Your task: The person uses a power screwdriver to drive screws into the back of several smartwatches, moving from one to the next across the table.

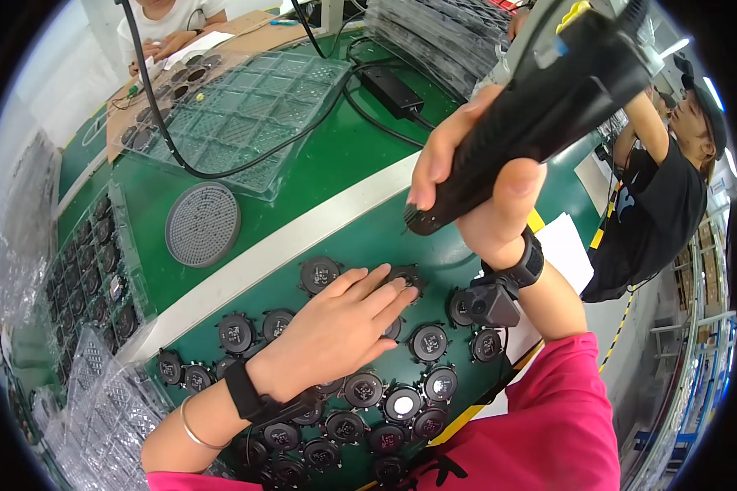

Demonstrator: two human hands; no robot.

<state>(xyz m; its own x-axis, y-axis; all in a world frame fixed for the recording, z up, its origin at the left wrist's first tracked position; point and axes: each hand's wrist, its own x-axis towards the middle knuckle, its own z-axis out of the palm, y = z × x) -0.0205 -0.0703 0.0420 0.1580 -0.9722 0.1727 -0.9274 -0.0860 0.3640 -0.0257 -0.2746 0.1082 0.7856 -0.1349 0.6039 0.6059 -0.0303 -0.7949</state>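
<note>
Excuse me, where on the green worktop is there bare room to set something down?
Bare green worktop shows between the white rail, the left hand and the black tool; more shows between the grey dish and the disc-filled tray. Nearer the person, black discs crowd together.

Assembly workshop, green workbench [336,155], plastic trays [250,106]

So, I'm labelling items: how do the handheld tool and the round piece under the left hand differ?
The handheld tool is long; the round piece is disc-shaped. The handheld tool is raised in the right hand; the round piece lies on the green table under the left hand. Both look dark.
</note>
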